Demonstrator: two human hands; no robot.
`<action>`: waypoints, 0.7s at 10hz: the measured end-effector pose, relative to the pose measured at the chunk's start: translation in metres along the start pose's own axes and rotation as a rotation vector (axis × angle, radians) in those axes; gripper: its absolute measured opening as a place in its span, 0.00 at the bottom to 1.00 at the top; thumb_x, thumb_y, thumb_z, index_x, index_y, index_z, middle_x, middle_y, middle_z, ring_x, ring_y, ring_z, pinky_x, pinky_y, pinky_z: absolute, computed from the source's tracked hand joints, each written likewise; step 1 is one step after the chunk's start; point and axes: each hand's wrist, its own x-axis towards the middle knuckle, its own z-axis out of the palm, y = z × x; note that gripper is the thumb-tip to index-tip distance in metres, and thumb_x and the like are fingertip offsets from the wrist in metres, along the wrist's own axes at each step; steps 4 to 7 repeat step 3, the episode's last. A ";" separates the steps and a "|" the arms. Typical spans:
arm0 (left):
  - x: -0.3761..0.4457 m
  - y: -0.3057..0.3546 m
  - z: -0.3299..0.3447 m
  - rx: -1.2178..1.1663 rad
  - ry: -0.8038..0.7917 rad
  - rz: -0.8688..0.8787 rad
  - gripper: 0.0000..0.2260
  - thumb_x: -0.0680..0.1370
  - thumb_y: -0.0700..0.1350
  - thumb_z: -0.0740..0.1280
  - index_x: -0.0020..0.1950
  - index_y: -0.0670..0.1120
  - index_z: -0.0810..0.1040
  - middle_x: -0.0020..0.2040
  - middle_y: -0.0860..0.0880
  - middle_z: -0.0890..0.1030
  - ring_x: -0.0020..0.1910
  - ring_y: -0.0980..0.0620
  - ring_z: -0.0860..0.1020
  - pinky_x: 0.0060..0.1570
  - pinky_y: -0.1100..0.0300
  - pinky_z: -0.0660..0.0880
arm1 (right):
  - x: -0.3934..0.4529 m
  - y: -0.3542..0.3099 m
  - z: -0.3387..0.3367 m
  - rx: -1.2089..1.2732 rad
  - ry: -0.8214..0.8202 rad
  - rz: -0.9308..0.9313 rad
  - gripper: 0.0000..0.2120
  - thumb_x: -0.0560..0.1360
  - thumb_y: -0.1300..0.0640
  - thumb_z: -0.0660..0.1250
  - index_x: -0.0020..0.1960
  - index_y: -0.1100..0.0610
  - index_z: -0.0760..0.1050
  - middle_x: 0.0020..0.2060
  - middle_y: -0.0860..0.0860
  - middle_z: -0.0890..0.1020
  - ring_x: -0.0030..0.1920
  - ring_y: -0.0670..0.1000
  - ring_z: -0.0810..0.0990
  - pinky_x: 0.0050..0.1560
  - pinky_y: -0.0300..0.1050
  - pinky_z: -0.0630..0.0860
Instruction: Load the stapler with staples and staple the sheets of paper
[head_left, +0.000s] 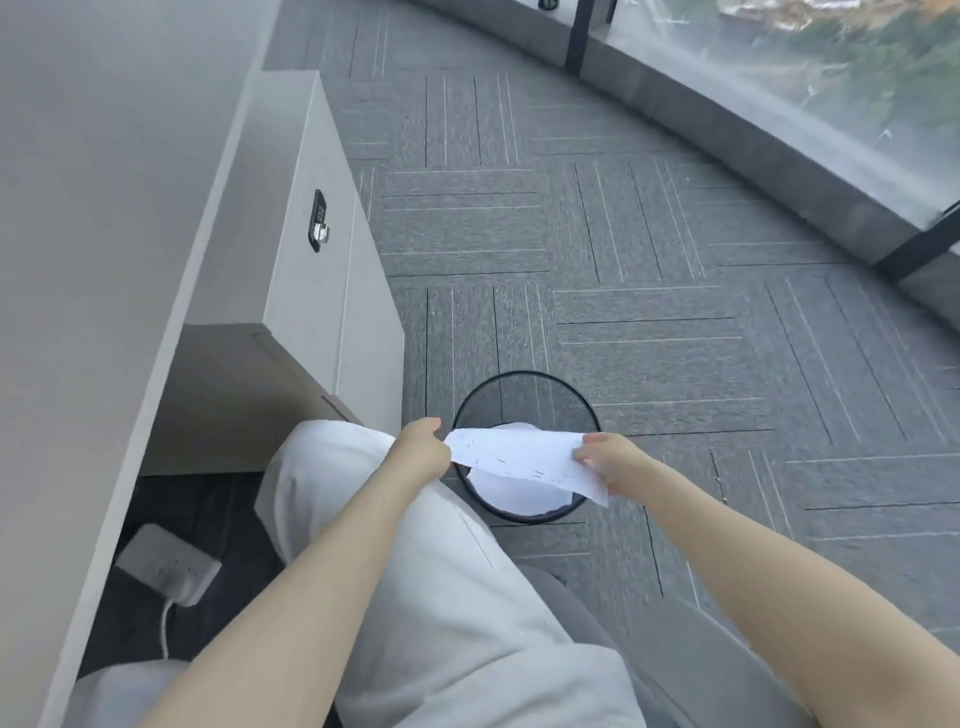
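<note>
Knee: pale trousers (441, 597), just short of the wastebasket (527, 382).
Sheets of paper (524, 457): stretched over the wastebasket's mouth.
Left hand (423, 449): fingers pinching the sheets' left end.
Right hand (610, 462): fingers gripping their right end.
Inside wastebasket: white paper.

Single head view, looking steeply down past lap at carpet floor (649, 234).

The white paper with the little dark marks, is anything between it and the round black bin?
Nothing visible. Both hands, left and right, hold the white marked paper directly over the round black wire bin, whose open top already has white paper inside.
</note>
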 end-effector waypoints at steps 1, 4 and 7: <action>0.000 0.000 0.000 -0.005 -0.054 -0.043 0.27 0.75 0.39 0.61 0.73 0.46 0.57 0.68 0.42 0.69 0.61 0.44 0.74 0.56 0.56 0.72 | 0.005 0.004 -0.002 -0.017 -0.062 0.076 0.22 0.76 0.58 0.63 0.69 0.59 0.64 0.61 0.58 0.72 0.58 0.57 0.73 0.54 0.52 0.70; 0.003 0.007 -0.006 -0.016 -0.006 0.066 0.22 0.76 0.43 0.62 0.70 0.44 0.64 0.70 0.44 0.68 0.63 0.44 0.73 0.62 0.51 0.69 | 0.010 0.003 -0.003 0.000 -0.017 0.029 0.22 0.75 0.57 0.63 0.68 0.57 0.66 0.65 0.55 0.71 0.67 0.58 0.69 0.62 0.56 0.68; 0.003 0.007 -0.006 -0.016 -0.006 0.066 0.22 0.76 0.43 0.62 0.70 0.44 0.64 0.70 0.44 0.68 0.63 0.44 0.73 0.62 0.51 0.69 | 0.010 0.003 -0.003 0.000 -0.017 0.029 0.22 0.75 0.57 0.63 0.68 0.57 0.66 0.65 0.55 0.71 0.67 0.58 0.69 0.62 0.56 0.68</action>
